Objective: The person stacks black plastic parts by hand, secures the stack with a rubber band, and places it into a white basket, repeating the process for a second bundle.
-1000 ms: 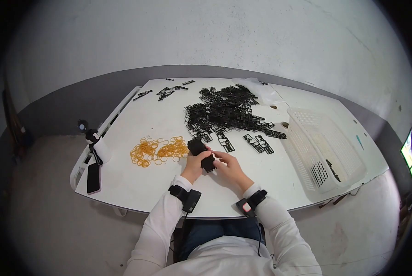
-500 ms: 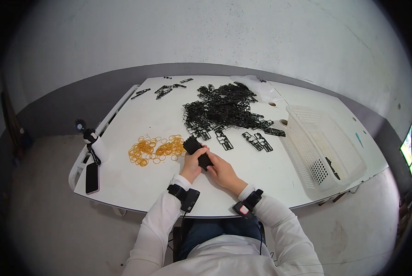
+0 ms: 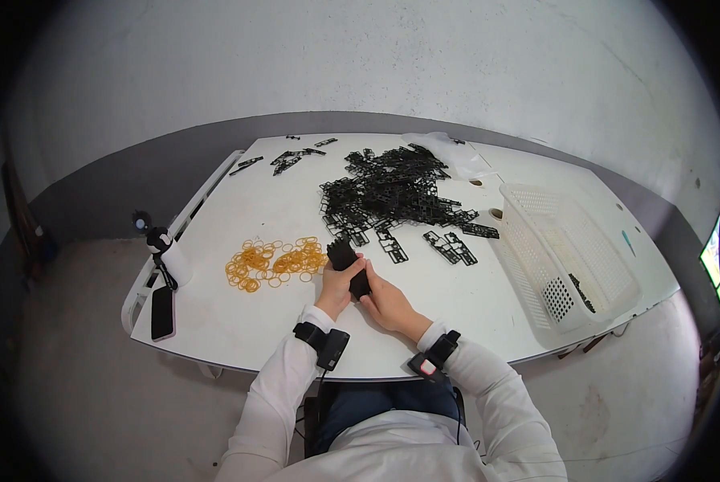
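Note:
A thick stack of black plastic frames point(image 3: 344, 256) is held between both hands, tilted with its far end pointing up and left. My left hand point(image 3: 337, 289) is closed around its left side, the thumb lying across the top. On the right side, my right hand point(image 3: 389, 303) grips the near part with its fingers against the stack. Just left of the stack lie loose yellow rubber bands point(image 3: 275, 262). Beyond the hands spreads a large heap of black plastic frames point(image 3: 392, 189), and a few single frames point(image 3: 450, 247) lie closer to me.
A white perforated basket point(image 3: 564, 265) stands at the right, with a small dark piece inside. At the left edge are a white bottle point(image 3: 173, 261) and a phone point(image 3: 163, 312). A clear plastic bag point(image 3: 452, 153) and scattered frames point(image 3: 291, 158) lie at the back of the table point(image 3: 239, 329).
The stack has turned slightly more upright, its far end shifting a little to the right. Both hands keep hold of it in nearly the same place.

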A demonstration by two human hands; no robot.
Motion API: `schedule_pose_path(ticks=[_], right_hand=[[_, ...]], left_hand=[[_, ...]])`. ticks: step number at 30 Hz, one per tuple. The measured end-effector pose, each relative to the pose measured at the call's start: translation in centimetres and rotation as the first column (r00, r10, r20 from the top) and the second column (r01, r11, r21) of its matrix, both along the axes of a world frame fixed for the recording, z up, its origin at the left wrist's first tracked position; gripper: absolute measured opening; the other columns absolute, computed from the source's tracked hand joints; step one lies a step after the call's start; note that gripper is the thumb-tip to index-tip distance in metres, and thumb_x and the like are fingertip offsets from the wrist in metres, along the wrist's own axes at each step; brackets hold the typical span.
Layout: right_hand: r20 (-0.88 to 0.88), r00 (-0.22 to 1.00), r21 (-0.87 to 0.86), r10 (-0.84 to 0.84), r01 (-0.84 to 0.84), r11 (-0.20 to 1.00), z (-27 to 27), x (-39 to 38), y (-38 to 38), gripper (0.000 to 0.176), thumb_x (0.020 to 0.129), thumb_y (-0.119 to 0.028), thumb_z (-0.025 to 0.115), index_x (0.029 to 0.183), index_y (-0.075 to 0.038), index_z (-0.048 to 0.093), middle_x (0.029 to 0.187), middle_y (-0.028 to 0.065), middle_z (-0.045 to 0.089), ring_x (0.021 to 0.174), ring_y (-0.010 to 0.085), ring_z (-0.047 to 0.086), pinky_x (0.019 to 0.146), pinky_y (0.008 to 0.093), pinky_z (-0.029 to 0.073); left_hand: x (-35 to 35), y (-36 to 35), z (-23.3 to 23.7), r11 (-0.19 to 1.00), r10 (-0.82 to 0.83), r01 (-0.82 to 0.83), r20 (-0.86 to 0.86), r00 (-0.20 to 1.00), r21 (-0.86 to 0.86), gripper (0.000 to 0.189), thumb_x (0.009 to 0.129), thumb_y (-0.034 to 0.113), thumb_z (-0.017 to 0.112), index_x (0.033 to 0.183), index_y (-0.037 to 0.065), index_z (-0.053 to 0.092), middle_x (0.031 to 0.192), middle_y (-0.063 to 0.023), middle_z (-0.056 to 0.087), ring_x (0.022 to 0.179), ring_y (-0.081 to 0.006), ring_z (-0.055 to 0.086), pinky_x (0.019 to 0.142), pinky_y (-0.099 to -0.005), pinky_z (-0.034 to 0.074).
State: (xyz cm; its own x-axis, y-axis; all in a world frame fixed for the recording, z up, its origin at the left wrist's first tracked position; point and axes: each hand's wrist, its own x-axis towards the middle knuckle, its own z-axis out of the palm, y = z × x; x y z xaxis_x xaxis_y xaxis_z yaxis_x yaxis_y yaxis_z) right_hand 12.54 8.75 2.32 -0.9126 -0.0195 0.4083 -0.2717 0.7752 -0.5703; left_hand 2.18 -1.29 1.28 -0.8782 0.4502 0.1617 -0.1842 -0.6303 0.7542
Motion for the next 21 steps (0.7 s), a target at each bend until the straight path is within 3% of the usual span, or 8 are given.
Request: schedule_pose_path(ticks=[4,7,8,11,12,15,19,21], right_hand=[[-0.013,0.998,0.058,0.057,-0.056,0.997,-0.2,-0.1,0.3,0.079,0.076,-0.007,0.053,0.137,0.004,0.004,0.12,0.0281,0.045,0.1,0.0398,0.051,0.085,0.039,0.042],[-0.037,0.997,-0.264,0.072,-0.079,0.961,-1.4,-0.7,1.1,0.078,0.072,0.0,0.049,0.137,0.003,0.006,0.113,0.0257,0.049,0.099,0.0398,0.05,0.087,0.039,0.04],[-0.035,0.997,-0.265,0.075,-0.081,0.961,-1.6,-0.9,1.2,0.078,0.072,0.0,0.049,0.137,0.003,0.006,0.113,0.0257,0.049,0.099,0.0398,0.05,0.087,0.039,0.04],[-0.26,0.961,-0.223,-0.09,0.031,0.974,-2.1,-1.6,1.9,0.071,0.068,0.005,0.044,0.134,0.004,0.019,0.111,0.0239,0.051,0.103,0.0393,0.048,0.09,0.0385,0.038],[-0.258,0.962,-0.225,-0.09,0.031,0.974,-2.4,-1.6,2.1,0.071,0.068,0.005,0.044,0.134,0.004,0.019,0.111,0.0239,0.051,0.103,0.0393,0.048,0.09,0.0385,0.038],[-0.027,0.976,-0.198,0.215,-0.216,0.956,-1.8,-1.5,2.4,0.061,0.068,0.007,0.043,0.128,0.004,0.034,0.116,0.0237,0.049,0.109,0.0386,0.045,0.094,0.038,0.036],[0.11,0.978,-0.063,0.179,-0.173,0.983,-1.0,-1.5,2.6,0.065,0.066,0.007,0.041,0.13,0.0,0.034,0.123,0.0224,0.047,0.115,0.0328,0.044,0.094,0.0317,0.037],[0.025,0.994,-0.075,0.102,-0.1,0.992,-1.6,-1.4,2.6,0.062,0.067,0.006,0.044,0.128,-0.001,0.037,0.122,0.0224,0.047,0.114,0.0341,0.045,0.094,0.0338,0.036]], left_hand=[[-0.2,-0.1,0.2,0.998,0.005,-0.006,-0.016,1.0,-0.057,0.028,0.071,0.001,0.07,0.094,0.004,0.055,0.088,-0.0036,0.06,0.08,-0.0136,0.058,0.072,-0.0276,0.049],[-0.3,0.0,0.0,0.999,0.011,-0.011,-0.001,1.0,-0.044,0.028,0.07,0.0,0.07,0.093,0.004,0.055,0.087,-0.0034,0.059,0.078,-0.0131,0.058,0.07,-0.0272,0.049],[-0.2,0.0,0.1,1.0,0.02,-0.02,0.0,1.0,-0.015,0.028,0.069,0.0,0.07,0.093,0.004,0.055,0.087,-0.0033,0.059,0.078,-0.0128,0.058,0.069,-0.027,0.049],[-0.2,-0.1,0.6,0.998,0.045,-0.047,-0.045,0.998,-0.036,0.03,0.069,0.0,0.07,0.095,0.004,0.055,0.087,-0.0033,0.059,0.078,-0.0124,0.058,0.07,-0.0271,0.049],[0.0,-0.2,0.6,0.994,0.052,-0.059,-0.089,0.995,-0.087,0.031,0.069,0.001,0.07,0.096,0.004,0.055,0.087,-0.0033,0.059,0.08,-0.0124,0.058,0.071,-0.0273,0.048],[0.3,0.1,0.3,0.98,0.041,-0.077,-0.192,0.981,-0.183,0.036,0.068,0.001,0.071,0.099,0.003,0.054,0.088,-0.0035,0.059,0.082,-0.0121,0.057,0.073,-0.0273,0.048],[0.1,0.0,-0.4,0.956,-0.009,-0.085,-0.314,0.949,-0.282,0.043,0.065,0.0,0.074,0.103,0.003,0.053,0.09,-0.0037,0.06,0.084,-0.0119,0.057,0.075,-0.0268,0.048],[-0.2,0.2,-0.6,0.951,-0.054,-0.054,-0.335,0.941,-0.304,0.047,0.063,0.0,0.075,0.104,0.003,0.052,0.093,-0.0036,0.059,0.085,-0.0119,0.057,0.075,-0.0269,0.048]])
